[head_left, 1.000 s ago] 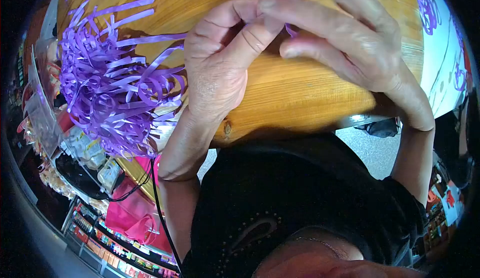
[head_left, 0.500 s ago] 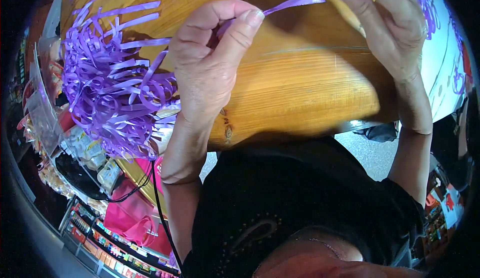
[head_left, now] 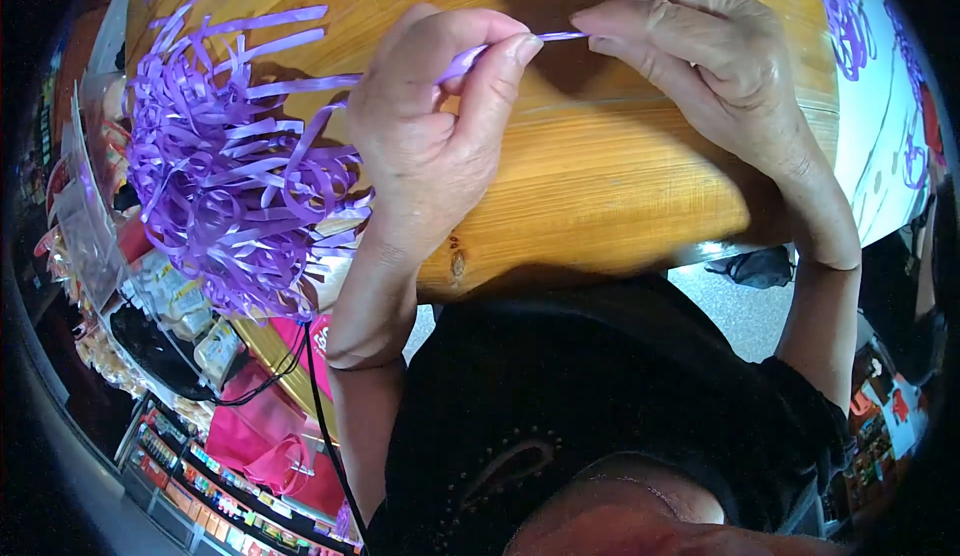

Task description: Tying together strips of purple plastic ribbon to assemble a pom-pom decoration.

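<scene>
I see one purple ribbon stretched above the wooden table, fingertip-pinched by the left hand at nine o'clock and right hand at three, one ribbon heap at eight.

White characters are present on the pink article, below and to the left of the left fingers; they are too small to read reliably. Farther below-left of these fingers, any print on the shelf packages is unreadable. Below-right of the right fingers, a pale sheet bears a red mark, wording unresolved.
</scene>
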Demonstrator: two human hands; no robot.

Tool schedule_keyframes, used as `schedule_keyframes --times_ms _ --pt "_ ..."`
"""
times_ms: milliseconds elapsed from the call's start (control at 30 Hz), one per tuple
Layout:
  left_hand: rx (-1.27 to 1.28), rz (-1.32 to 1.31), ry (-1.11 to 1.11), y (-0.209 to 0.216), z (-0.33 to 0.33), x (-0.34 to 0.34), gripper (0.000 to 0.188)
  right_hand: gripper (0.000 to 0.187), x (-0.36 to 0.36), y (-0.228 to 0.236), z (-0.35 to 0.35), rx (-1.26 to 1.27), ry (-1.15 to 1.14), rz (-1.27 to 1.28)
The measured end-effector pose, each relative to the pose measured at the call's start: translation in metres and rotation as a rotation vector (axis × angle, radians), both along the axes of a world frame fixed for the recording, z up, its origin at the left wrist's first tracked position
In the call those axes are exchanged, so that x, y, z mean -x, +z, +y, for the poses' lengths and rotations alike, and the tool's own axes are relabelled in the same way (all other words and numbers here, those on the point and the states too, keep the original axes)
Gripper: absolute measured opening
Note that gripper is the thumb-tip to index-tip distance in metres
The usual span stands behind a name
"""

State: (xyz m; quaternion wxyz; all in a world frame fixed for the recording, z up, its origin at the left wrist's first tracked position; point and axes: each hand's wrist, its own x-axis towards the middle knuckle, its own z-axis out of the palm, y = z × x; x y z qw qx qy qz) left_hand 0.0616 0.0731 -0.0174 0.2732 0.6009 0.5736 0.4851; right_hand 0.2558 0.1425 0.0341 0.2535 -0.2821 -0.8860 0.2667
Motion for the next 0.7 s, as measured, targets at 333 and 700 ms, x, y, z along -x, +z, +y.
schedule_keyframes --times_ms 333,700 --pt "-0.170 0.097 -0.034 -0.004 0.004 0.004 0.012 0.012 -0.007 -0.026 0.011 0.224 0.253 0.053" --pt "0.196 -0.951 -0.082 -0.016 0.001 -0.009 0.018 0.028 0.017 -0.007 -0.006 1.014 -0.011 0.459"
